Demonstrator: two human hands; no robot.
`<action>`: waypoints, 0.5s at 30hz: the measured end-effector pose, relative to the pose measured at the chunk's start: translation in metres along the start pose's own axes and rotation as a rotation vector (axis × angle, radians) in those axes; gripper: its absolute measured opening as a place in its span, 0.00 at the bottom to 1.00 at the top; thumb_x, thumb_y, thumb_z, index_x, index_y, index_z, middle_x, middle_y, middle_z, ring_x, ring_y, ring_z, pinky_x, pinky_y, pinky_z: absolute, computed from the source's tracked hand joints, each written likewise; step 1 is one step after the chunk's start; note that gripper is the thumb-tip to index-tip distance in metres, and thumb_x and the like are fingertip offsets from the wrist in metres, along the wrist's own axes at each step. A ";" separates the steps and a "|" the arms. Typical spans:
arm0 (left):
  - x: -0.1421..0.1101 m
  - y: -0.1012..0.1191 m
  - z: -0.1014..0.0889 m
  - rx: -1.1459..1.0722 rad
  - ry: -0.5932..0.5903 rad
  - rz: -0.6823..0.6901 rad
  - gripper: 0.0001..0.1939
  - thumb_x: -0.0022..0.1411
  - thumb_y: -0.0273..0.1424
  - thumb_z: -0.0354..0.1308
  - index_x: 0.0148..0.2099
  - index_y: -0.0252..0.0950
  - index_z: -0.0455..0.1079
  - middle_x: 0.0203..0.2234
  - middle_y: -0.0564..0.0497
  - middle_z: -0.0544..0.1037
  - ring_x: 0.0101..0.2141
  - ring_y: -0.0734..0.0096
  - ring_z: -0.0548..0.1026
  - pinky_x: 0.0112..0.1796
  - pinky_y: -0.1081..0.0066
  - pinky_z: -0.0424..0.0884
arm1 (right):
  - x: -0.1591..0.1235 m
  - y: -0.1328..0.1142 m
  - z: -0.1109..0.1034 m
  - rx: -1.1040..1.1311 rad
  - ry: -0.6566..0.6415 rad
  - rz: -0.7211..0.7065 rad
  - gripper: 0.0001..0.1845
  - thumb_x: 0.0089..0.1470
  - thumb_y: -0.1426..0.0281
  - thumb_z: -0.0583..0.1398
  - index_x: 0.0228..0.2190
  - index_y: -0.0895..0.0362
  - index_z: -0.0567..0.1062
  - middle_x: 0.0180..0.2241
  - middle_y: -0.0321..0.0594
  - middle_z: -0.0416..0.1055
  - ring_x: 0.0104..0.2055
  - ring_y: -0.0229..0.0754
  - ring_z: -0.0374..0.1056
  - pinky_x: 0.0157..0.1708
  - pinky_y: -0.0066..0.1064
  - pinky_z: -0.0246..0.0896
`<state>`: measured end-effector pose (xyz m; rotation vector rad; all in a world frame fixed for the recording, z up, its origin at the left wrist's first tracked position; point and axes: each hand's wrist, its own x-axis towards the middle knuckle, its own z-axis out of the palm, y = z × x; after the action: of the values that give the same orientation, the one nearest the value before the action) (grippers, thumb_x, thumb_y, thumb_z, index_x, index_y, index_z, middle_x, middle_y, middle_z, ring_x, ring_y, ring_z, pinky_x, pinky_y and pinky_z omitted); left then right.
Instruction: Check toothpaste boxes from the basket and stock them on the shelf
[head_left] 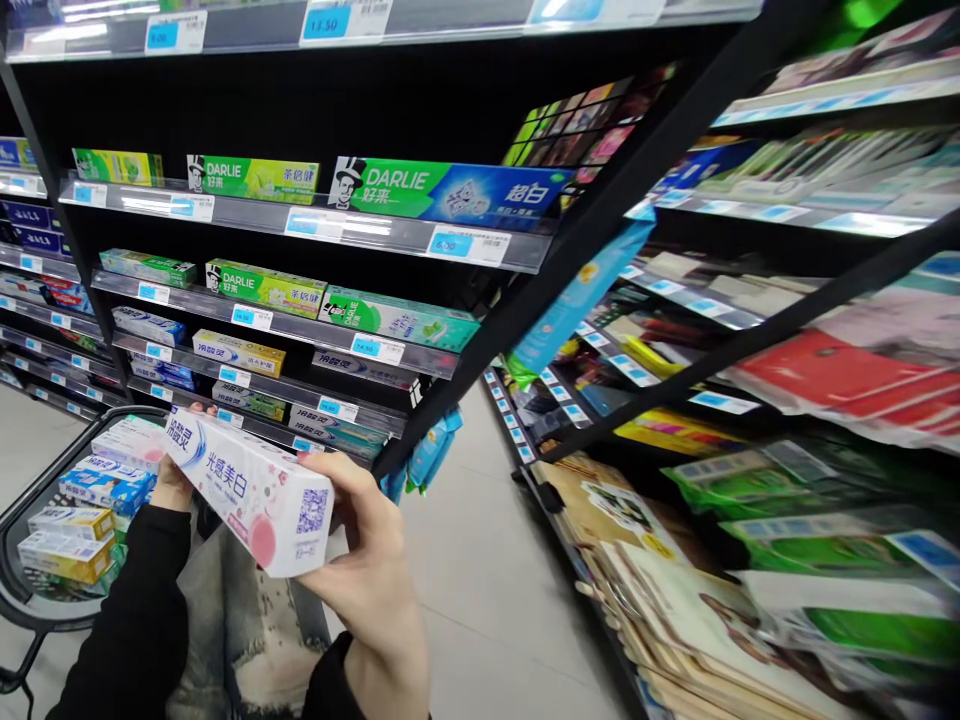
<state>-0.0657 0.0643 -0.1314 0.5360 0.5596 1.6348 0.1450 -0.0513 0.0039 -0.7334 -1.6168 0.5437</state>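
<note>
A white toothpaste box (247, 485) with pink flowers and a QR code on its end is held up in front of the shelves. My right hand (371, 550) grips its near end, thumb below and fingers over the top. At the far end, my left hand (176, 480) is closed around the box, its fingers partly hidden behind it. To the left stands a black-rimmed cart basket (22, 610) holding several toothpaste boxes, among them a blue box (109, 483) and a yellow-and-white box (67, 553).
Green Darlie toothpaste boxes (262, 288) line the shelf unit (420, 350) ahead, with price tags along the edges. Blue packets (431, 450) hang at its right end. A grey tiled floor (480, 560) runs between it and a rack of packaged goods (750, 480) on the right.
</note>
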 end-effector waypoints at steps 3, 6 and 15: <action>0.003 0.001 0.000 0.023 -0.003 -0.041 0.36 0.32 0.40 0.73 0.49 0.43 0.74 0.52 0.45 0.76 0.56 0.47 0.70 0.49 0.58 0.74 | 0.003 0.003 0.003 -0.073 0.114 0.056 0.30 0.38 0.70 0.71 0.44 0.48 0.71 0.40 0.37 0.70 0.41 0.42 0.69 0.35 0.29 0.69; 0.006 0.010 0.003 0.057 0.009 -0.087 0.34 0.33 0.35 0.70 0.48 0.42 0.73 0.46 0.45 0.80 0.49 0.48 0.76 0.43 0.59 0.77 | 0.006 0.014 0.005 -0.076 0.257 0.256 0.27 0.40 0.63 0.70 0.43 0.52 0.70 0.38 0.38 0.73 0.37 0.43 0.71 0.34 0.31 0.69; 0.002 0.033 0.037 0.209 0.056 -0.228 0.11 0.48 0.28 0.63 0.37 0.31 0.71 0.27 0.44 0.81 0.28 0.56 0.80 0.31 0.55 0.80 | 0.012 0.056 0.003 0.071 0.516 0.648 0.31 0.36 0.50 0.68 0.38 0.56 0.69 0.35 0.43 0.77 0.36 0.48 0.74 0.35 0.39 0.71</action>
<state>-0.0681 0.0649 -0.0815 0.5586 0.8090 1.3858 0.1498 -0.0037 -0.0282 -1.2372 -0.8601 0.7870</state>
